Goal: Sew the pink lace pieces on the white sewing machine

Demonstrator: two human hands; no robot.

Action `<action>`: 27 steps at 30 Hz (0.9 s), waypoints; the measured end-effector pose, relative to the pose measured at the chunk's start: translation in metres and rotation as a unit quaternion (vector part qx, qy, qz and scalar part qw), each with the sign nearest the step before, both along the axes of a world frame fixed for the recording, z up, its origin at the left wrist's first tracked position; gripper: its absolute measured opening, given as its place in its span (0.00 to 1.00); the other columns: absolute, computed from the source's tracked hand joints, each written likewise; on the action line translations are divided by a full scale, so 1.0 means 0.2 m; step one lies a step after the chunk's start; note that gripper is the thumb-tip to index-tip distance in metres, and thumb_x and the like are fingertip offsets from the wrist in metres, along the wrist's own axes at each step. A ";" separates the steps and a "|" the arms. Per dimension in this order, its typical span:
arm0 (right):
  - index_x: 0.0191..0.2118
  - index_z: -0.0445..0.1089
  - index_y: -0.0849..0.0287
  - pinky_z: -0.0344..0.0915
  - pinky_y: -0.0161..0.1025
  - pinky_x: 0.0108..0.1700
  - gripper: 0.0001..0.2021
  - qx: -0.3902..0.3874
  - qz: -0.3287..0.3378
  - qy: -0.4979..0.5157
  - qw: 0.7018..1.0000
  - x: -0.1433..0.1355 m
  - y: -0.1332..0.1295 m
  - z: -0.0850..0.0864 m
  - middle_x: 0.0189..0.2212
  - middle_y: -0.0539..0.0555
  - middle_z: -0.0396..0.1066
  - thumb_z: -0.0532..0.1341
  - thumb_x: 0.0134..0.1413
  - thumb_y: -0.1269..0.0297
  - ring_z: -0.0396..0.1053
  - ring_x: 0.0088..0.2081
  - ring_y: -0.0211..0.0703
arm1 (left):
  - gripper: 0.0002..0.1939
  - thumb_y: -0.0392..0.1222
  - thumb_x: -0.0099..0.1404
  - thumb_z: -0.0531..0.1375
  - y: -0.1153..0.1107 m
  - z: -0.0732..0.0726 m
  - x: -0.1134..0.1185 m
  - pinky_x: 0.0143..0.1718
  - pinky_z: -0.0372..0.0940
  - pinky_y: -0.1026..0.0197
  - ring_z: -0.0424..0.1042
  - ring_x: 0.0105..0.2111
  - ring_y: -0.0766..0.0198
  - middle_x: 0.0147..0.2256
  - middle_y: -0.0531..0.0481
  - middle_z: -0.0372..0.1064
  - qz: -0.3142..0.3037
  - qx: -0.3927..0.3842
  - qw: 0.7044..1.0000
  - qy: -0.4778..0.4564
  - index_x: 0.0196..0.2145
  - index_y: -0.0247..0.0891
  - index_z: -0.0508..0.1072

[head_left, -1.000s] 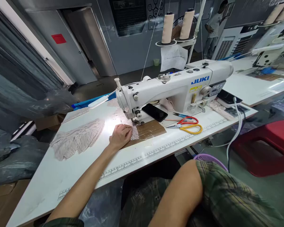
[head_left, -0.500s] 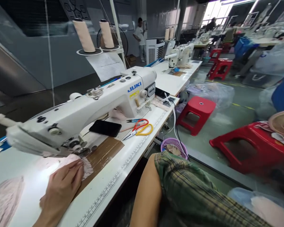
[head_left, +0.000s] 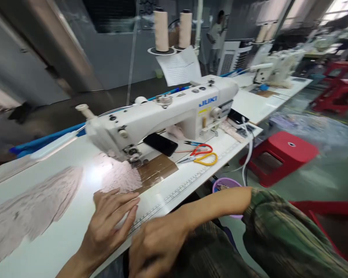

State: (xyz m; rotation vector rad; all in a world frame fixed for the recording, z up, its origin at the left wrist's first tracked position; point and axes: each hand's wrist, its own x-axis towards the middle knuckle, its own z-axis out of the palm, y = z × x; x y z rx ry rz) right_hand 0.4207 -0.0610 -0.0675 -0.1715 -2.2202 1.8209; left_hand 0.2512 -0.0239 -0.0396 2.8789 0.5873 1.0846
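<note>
I sit at a white table (head_left: 43,251). In front of me is a grey wall (head_left: 110,58) with a big dark board (head_left: 110,15) up high. The floor by the wall (head_left: 110,102) is dark. On my right the floor is green (head_left: 304,179) and a bit shiny, with a red stool (head_left: 290,148) on it. More red stools (head_left: 336,94) are farther back. Another white table (head_left: 256,108) is past mine. A white box with slats (head_left: 229,58) is near the wall, and a person (head_left: 216,36) stands beside it. Bright light comes from the top right, maybe from windows (head_left: 339,7), but it is blurry there.
</note>
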 end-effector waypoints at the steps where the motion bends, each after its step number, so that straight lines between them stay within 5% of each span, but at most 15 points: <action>1: 0.27 0.73 0.57 0.66 0.33 0.46 0.04 0.121 -0.054 -0.015 0.991 0.03 0.05 -0.01 0.32 0.52 0.77 0.63 0.52 0.69 0.74 0.39 0.41 | 0.20 0.26 0.63 0.59 -0.03 0.01 -0.01 0.45 0.72 0.46 0.78 0.38 0.56 0.39 0.49 0.78 -0.009 0.006 1.000 0.005 0.47 0.46 0.73; 3: 0.30 0.74 0.59 0.67 0.37 0.42 0.05 0.314 -0.130 -0.074 0.937 0.10 0.15 -0.02 0.33 0.56 0.77 0.61 0.55 0.68 0.73 0.35 0.43 | 0.19 0.26 0.63 0.60 -0.05 0.02 -0.03 0.47 0.72 0.47 0.78 0.38 0.58 0.38 0.48 0.78 -0.016 0.019 0.999 0.020 0.48 0.44 0.73; 6: 0.41 0.76 0.61 0.67 0.41 0.44 0.09 0.416 -0.219 -0.099 0.877 0.21 0.28 -0.04 0.36 0.58 0.77 0.60 0.59 0.68 0.73 0.38 0.45 | 0.14 0.29 0.64 0.60 0.02 -0.01 -0.09 0.48 0.72 0.48 0.77 0.36 0.61 0.37 0.49 0.78 0.001 0.048 0.998 0.035 0.44 0.43 0.74; 10: 0.41 0.77 0.60 0.68 0.40 0.45 0.10 0.400 -0.322 -0.121 0.850 0.29 0.43 -0.07 0.38 0.57 0.77 0.57 0.61 0.69 0.73 0.40 0.44 | 0.08 0.33 0.68 0.57 0.20 -0.05 -0.17 0.41 0.73 0.52 0.77 0.37 0.59 0.38 0.45 0.78 0.056 0.017 0.992 0.109 0.40 0.39 0.75; 15: 0.42 0.76 0.61 0.67 0.39 0.42 0.11 0.364 -0.426 -0.162 0.812 0.29 0.56 -0.08 0.38 0.57 0.77 0.56 0.59 0.71 0.73 0.38 0.44 | 0.11 0.41 0.69 0.59 0.35 -0.14 -0.13 0.43 0.74 0.56 0.76 0.43 0.57 0.43 0.39 0.75 -0.009 -0.079 0.989 0.125 0.47 0.34 0.74; 27: 0.40 0.74 0.62 0.62 0.36 0.34 0.11 0.254 -0.480 -0.157 0.825 0.26 0.56 -0.10 0.31 0.53 0.74 0.55 0.57 0.71 0.67 0.28 0.37 | 0.10 0.38 0.72 0.55 0.38 -0.22 -0.09 0.36 0.73 0.62 0.75 0.37 0.63 0.36 0.45 0.75 0.019 -0.205 0.978 0.033 0.35 0.36 0.75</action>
